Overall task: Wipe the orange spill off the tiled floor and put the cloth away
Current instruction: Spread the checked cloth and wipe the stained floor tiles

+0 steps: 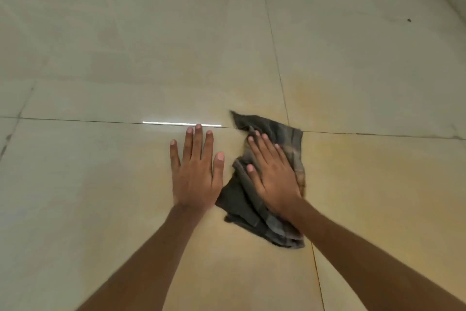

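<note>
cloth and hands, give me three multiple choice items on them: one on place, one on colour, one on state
1. The left hand is: A in a fist; B flat on the floor, fingers straight; C gripping a bottle.
2. The cloth lies: A under the right hand; B in a bucket; C on a shelf.
3. The cloth's colour is: A white; B red; C dark grey.
Answers: 1 B, its palm is spread on the floor beside the cloth. 2 A, the right hand presses the cloth onto the floor. 3 C, the fabric looks dark grey with faded patches.
</note>
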